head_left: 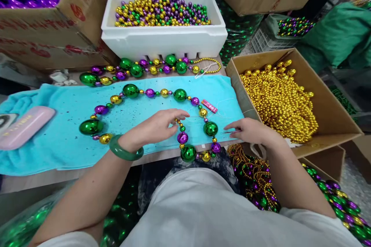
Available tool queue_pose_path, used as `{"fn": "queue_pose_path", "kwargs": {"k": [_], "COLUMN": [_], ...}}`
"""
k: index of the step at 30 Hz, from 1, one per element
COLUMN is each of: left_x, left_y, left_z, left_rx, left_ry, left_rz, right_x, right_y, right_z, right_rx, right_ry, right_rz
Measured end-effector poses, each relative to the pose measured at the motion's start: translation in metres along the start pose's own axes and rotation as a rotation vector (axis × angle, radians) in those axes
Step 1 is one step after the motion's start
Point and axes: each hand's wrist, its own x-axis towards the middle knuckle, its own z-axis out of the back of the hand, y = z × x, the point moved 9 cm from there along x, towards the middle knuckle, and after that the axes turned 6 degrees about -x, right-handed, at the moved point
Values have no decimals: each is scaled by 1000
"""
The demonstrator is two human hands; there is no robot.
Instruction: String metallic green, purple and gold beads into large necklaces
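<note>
My left hand point(162, 124), with a green bangle point(126, 150) on its wrist, is closed at the fingertips on a fine white thread point(195, 117). Just below those fingertips is one end of a bead string point(182, 137) of green, purple and gold balls. The string loops down at the table's front edge and back up around the blue towel point(150, 114). Right of the string, my right hand point(249, 129) is closed on a thin metallic tool point(231, 132), whose kind I cannot make out. A small pink packet point(209, 106) lies between the hands, farther back.
A finished-looking bead necklace point(153, 70) lies behind the towel, before a white foam box point(165, 38) of small beads. A carton point(327, 131) of gold bead strings stands at right. At left are a pink case point(31, 125) and a carton point(37, 27) of purple beads.
</note>
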Motion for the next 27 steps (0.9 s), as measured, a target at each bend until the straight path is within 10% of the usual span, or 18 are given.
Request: {"fn": "queue_pose_path", "kwargs": {"k": [6,14,27], "left_x": [-2,-10,-39], "left_y": [5,20,54], "left_z": [-9,-4,15], "left_rx": [542,606,-33], "left_ry": [-106,-358,-768], "left_rz": [-78,-175,-62], "right_x": [14,68,118], "right_y": [-15,20,18], "right_z": [11,32,22], "right_rx": [-199,-325,-203], "right_ry": [-281,-544,-286], "right_rz": [-194,-104,-129]}}
